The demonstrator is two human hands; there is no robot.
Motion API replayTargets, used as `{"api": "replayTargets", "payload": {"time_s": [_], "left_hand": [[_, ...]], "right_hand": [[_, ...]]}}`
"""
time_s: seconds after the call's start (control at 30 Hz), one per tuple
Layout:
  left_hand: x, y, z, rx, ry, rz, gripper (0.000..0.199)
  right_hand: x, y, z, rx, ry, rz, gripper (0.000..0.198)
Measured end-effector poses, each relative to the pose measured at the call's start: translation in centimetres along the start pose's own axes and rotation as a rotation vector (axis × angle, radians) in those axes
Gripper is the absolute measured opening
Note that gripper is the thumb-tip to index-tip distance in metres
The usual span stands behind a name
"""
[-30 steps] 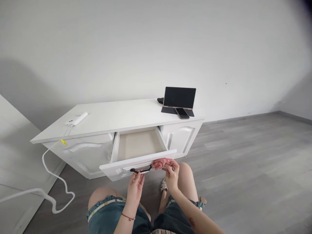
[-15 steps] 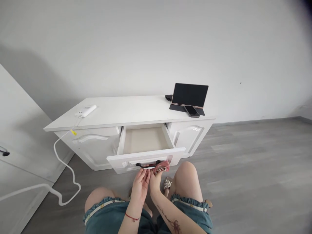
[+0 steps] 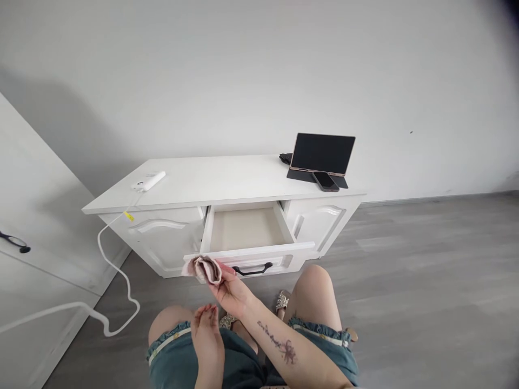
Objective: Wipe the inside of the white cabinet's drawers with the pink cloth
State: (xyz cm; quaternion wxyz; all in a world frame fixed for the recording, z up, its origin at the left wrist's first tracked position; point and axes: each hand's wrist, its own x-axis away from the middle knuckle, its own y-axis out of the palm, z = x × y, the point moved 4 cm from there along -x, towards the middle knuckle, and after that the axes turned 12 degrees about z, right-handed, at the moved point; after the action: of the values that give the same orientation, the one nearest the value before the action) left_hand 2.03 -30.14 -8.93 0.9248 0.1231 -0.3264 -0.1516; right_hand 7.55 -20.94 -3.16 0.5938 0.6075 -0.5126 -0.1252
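A pale pink rolled cloth [image 3: 206,269] is grasped by the fingers of the right hand [image 3: 235,295], projecting beyond their tips; the left hand [image 3: 207,336], below, is loosely curled, free.

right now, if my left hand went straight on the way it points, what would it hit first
Probably the rolled cloth in your right hand; depth is unclear, so the left hand might pass beneath it.
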Motion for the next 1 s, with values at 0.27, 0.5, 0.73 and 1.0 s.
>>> {"api": "replayTargets", "payload": {"time_s": [0.27,0.5,0.73,1.0], "left_hand": [[3.4,8.0,-4.3,-0.129,-0.298,-0.399,0.031],[4.0,9.7,-4.7,-0.023,-0.462,-0.474,0.019],[3.4,10.5,-5.4,0.009,-0.429,-0.428,0.019],[3.3,11.0,-5.2,-0.052,-0.300,-0.462,0.020]], "right_hand": [[5.7,-0.3,-7.9,-0.198,0.153,0.090,0.029],[8.7,-5.1,-15.9,-0.087,-0.177,0.111,0.028],[11.3,-8.7,-21.0,-0.076,-0.388,0.180,0.032],[12.9,-11.7,-23.7,-0.111,-0.593,0.324,0.047]]}}
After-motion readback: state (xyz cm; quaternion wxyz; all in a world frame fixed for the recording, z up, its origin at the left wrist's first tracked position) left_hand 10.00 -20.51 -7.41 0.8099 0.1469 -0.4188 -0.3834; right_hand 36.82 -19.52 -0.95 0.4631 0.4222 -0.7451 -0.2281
